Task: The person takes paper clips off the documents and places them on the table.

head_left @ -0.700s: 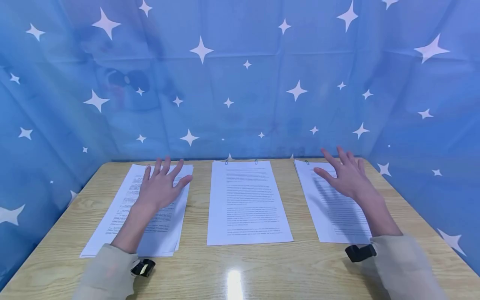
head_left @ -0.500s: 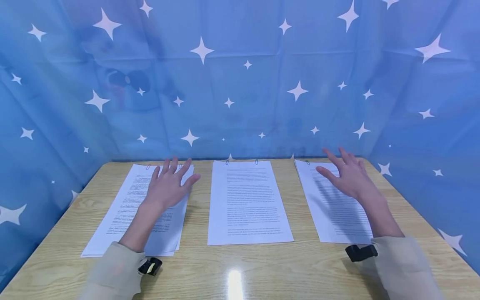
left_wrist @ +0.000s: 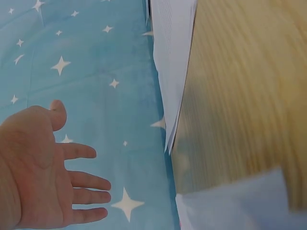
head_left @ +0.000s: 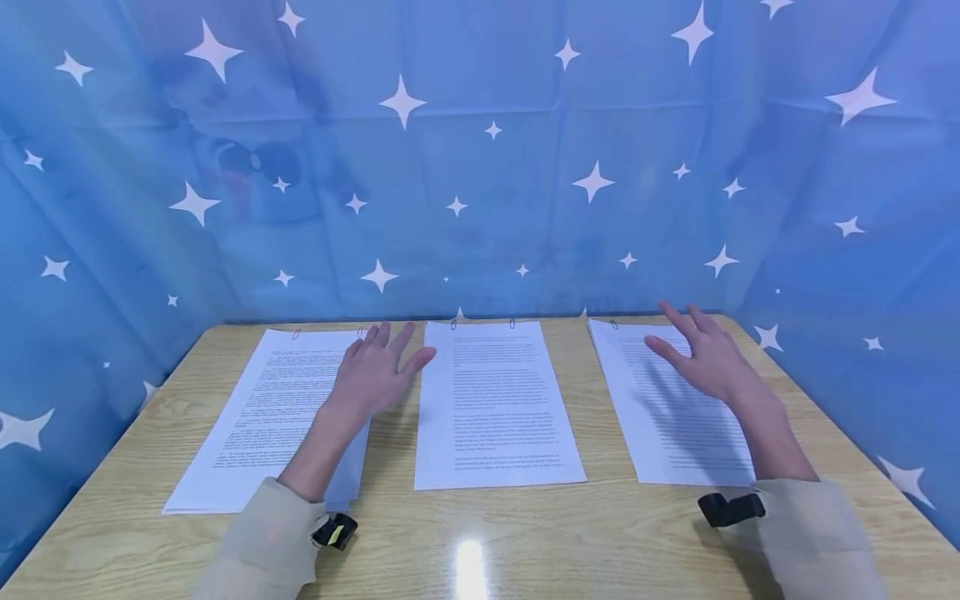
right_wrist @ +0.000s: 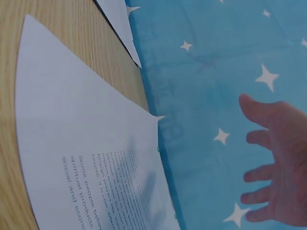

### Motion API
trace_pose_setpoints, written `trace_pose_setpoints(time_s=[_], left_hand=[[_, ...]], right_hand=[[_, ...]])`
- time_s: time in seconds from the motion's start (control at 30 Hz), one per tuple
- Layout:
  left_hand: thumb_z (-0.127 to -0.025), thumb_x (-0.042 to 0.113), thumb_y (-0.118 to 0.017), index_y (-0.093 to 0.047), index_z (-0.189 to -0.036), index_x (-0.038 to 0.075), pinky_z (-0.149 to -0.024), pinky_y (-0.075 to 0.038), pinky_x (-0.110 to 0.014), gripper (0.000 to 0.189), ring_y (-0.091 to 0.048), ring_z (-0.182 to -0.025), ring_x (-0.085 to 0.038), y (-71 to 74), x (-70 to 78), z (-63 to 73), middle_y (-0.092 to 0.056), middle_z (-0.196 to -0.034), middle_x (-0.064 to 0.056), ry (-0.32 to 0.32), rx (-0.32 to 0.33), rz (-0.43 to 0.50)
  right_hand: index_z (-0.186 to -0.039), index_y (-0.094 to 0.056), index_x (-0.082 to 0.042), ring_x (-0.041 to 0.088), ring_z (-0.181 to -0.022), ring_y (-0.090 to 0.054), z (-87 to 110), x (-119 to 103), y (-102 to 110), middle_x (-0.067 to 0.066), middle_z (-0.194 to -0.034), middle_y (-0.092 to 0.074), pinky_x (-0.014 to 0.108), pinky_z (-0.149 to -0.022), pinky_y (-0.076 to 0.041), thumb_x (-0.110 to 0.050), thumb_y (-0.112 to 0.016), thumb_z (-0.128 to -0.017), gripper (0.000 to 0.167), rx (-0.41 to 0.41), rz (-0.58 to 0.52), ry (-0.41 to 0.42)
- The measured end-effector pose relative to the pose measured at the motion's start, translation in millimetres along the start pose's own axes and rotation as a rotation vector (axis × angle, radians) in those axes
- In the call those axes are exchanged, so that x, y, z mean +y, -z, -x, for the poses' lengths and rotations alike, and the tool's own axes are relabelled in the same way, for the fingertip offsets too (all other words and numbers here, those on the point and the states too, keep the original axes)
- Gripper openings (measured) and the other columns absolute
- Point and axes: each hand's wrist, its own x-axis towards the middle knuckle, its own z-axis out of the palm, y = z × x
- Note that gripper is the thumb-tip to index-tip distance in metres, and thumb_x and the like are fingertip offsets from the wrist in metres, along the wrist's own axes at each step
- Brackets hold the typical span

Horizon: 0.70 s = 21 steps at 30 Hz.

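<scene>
Three sets of printed paper lie in a row on a wooden table. My left hand (head_left: 375, 375), fingers spread and holding nothing, hovers over the right edge of the left stack (head_left: 255, 417), its thumb near the middle stack (head_left: 498, 408). In the left wrist view the palm of the left hand (left_wrist: 41, 167) shows with straight fingers. Over the right stack (head_left: 667, 417) hovers my right hand (head_left: 708, 358), also spread, its shadow falling on the print. The right wrist view shows that right hand (right_wrist: 283, 167) apart from the sheet (right_wrist: 81, 105).
Paper clips sit on the top edges, among them a red clip (head_left: 296, 334) on the left stack and a blue clip (head_left: 512, 323) on the middle one. The wooden table (head_left: 480, 533) ends at a blue curtain (head_left: 480, 225) with white stars, which also runs along both sides.
My left hand has moved right, from over the middle of the left stack to its right edge. My right hand has shifted slightly right and down. The papers have stayed in place.
</scene>
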Motion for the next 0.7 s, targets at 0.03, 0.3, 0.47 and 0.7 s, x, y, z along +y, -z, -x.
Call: trace_pose_setpoints(time_s=[0.03,0.3,0.47,0.7], left_hand=[[-0.106,0.058,-0.034,-0.032,-0.158,0.007,-0.117,-0.018,-0.062,0.073,-0.022,-0.147,-0.049,-1.4,2.4,-0.8,-0.028,-0.157,-0.033,-0.003,0.001,0.006],[-0.106,0.056,-0.037,-0.037,-0.154,0.003,-0.113,-0.029,-0.061,0.072,-0.035,-0.142,-0.046,-10.9,23.5,-6.7,-0.039,-0.152,-0.031,-0.033,0.008,0.050],[-0.106,0.055,-0.038,-0.041,-0.152,0.002,-0.110,-0.034,-0.060,0.070,-0.043,-0.136,-0.047,-16.7,37.0,-11.0,-0.046,-0.148,-0.029,-0.046,0.019,0.078],[-0.106,0.054,-0.040,-0.044,-0.150,0.000,-0.106,-0.041,-0.055,0.070,-0.052,-0.129,-0.044,-26.8,52.2,-17.1,-0.054,-0.141,-0.026,-0.066,0.015,0.128]], right_hand=[[-0.162,-0.009,-0.012,0.065,-0.140,-0.012,0.3,0.6,0.4,0.039,-0.159,-0.004,0.080,-0.103,-0.016,-0.057,-0.044,-0.104,0.082,-0.001,-0.003,-0.002],[-0.162,-0.009,-0.010,0.063,-0.140,-0.013,2.9,11.4,-0.3,0.039,-0.158,-0.006,0.080,-0.102,-0.018,-0.056,-0.045,-0.103,0.083,-0.008,-0.016,-0.027],[-0.162,-0.010,-0.007,0.065,-0.138,-0.015,6.3,17.6,1.1,0.041,-0.157,-0.008,0.080,-0.102,-0.020,-0.059,-0.044,-0.103,0.085,-0.011,-0.019,-0.060],[-0.158,-0.016,0.003,0.062,-0.138,-0.020,8.5,28.4,-0.8,0.041,-0.153,-0.020,0.078,-0.102,-0.023,-0.054,-0.049,-0.103,0.086,0.036,-0.024,-0.054]])
